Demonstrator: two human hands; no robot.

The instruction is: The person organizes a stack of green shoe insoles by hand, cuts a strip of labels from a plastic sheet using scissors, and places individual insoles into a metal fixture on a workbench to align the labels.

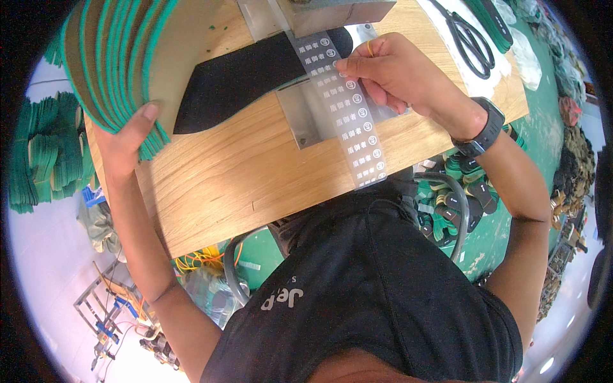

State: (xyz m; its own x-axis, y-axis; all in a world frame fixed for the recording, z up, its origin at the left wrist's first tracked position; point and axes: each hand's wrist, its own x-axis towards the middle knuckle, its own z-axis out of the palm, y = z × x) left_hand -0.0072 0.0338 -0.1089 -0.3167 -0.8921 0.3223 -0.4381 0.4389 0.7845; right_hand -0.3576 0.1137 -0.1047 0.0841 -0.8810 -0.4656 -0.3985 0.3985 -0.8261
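My left hand is closed on the lower end of a stack of insoles, brown with green edges, at the table's left. The thumb lies on the front of the stack. A black insole lies flat on the table beside it, its right end passing under a clear strip of white-printed labels. My right hand pinches this strip at its right edge, thumb and forefinger together. Below the strip sits a flat metal plate. A metal block stands over the strip's far end.
The wooden table ends close to my body. Black-handled scissors rest on white material at the far right. Bundles of green insoles stand at left, and more insoles lie in a heap below the right edge.
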